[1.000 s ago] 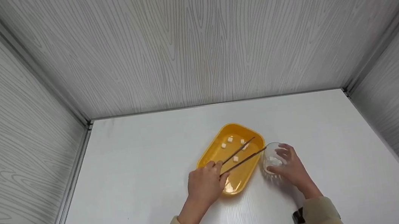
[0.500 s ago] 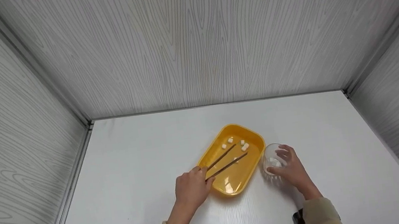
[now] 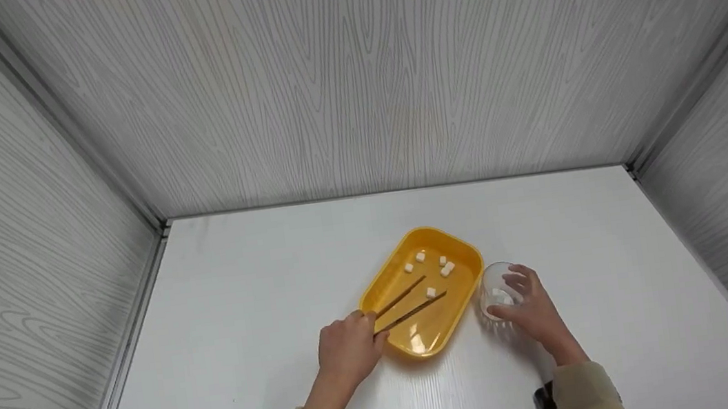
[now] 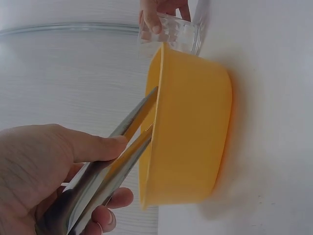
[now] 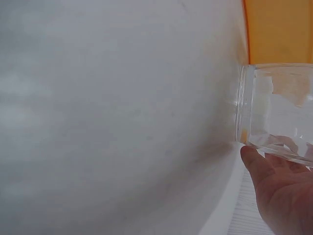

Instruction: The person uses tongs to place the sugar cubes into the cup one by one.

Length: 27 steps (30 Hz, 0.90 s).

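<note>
My left hand (image 3: 349,351) holds large metal tweezers (image 4: 122,175), thumb on one arm and fingers under the other. The tweezers' arms are spread, with nothing between them, and their tips reach into a yellow tray (image 3: 424,329). Several small white cubes (image 3: 420,257) lie in the tray, mostly toward its far end. One white cube (image 3: 431,292) lies close to the tips. To the tray's right, my right hand (image 3: 538,313) grips a clear drinking glass (image 5: 281,110) around its side. The glass stands upright on the table, with something white (image 3: 499,298) at its bottom.
The white tabletop (image 3: 262,279) is bounded by a grey wood-grain panel (image 3: 349,81) at the back and similar panels on the left and right. The glass stands close against the tray's right side.
My left hand drew the tweezers back left and toward me, from the glass's rim to over the tray, and their tips came closer together. The right hand and glass stayed put.
</note>
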Each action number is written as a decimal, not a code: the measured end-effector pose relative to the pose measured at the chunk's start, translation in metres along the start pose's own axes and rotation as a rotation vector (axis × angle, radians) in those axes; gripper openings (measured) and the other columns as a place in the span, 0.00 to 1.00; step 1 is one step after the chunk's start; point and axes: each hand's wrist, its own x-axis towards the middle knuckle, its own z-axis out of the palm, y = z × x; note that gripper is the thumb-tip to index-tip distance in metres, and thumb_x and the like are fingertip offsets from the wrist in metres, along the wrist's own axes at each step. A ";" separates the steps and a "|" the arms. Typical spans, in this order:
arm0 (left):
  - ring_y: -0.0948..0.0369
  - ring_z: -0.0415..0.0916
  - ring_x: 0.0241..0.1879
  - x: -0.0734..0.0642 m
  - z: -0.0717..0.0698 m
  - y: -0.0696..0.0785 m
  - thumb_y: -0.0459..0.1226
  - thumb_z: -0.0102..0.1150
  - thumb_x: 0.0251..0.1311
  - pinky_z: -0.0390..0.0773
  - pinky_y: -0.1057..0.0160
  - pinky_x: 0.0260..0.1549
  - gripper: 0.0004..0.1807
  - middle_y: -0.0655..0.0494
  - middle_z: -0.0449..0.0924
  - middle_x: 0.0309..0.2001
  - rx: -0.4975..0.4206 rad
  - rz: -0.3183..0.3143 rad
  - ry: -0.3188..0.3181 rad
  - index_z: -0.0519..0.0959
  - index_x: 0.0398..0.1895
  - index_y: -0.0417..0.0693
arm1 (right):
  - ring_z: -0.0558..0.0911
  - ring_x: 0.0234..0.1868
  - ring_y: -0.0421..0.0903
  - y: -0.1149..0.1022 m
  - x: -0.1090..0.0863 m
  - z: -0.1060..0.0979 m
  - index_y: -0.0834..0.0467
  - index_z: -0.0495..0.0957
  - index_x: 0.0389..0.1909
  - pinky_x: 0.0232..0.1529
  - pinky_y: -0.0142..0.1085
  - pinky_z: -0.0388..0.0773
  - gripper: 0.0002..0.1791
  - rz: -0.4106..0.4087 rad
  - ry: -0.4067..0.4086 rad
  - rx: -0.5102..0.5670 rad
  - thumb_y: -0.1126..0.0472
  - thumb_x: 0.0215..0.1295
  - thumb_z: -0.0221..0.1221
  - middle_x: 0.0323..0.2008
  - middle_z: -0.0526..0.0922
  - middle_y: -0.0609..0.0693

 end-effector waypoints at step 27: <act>0.63 0.56 0.12 0.009 0.002 -0.005 0.46 0.69 0.50 0.61 0.64 0.11 0.17 0.59 0.62 0.13 0.000 -0.018 0.021 0.74 0.14 0.50 | 0.58 0.72 0.58 0.009 0.004 -0.001 0.55 0.52 0.72 0.66 0.58 0.56 0.55 -0.014 0.014 -0.009 0.56 0.48 0.77 0.69 0.61 0.60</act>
